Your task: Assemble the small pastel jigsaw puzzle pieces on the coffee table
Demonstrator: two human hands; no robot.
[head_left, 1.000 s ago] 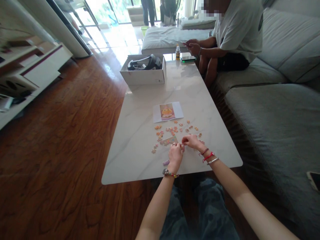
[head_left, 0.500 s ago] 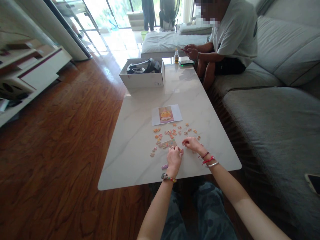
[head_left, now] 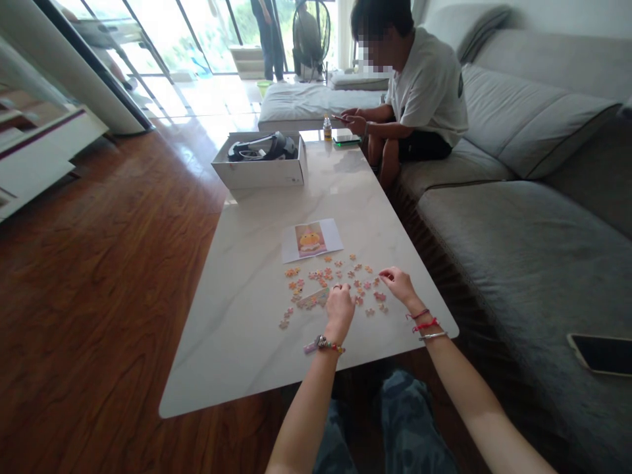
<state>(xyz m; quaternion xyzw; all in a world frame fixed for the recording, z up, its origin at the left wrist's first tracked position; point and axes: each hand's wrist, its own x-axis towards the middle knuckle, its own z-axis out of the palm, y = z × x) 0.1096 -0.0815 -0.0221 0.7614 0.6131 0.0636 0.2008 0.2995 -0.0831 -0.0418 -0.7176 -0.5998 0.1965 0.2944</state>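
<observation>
Many small orange and pink jigsaw puzzle pieces (head_left: 366, 285) lie loosely spread on the white marbled table. My left hand (head_left: 340, 308) is closed, its fingers curled down at the right end of a joined strip of puzzle pieces (head_left: 311, 299); what its fingertips hold is hidden. To the right, my right hand (head_left: 397, 284) is in a pinch just beside a loose piece (head_left: 376, 281); anything between the fingertips is too small to make out. Beyond the pieces lies a paper sheet (head_left: 333, 234) with a printed picture of a yellow figure.
An open white box (head_left: 266, 174) holding a dark headset (head_left: 266, 146) stands at the table's far end. Near it are a small bottle (head_left: 327, 129) and a device (head_left: 345, 138). A person (head_left: 424, 85) sits on the grey sofa (head_left: 533, 217), where a phone (head_left: 600, 354) lies.
My right hand has moved right, away from my left hand, uncovering several pieces between them. The left hand stays by the joined strip. The whole view has shifted slightly.
</observation>
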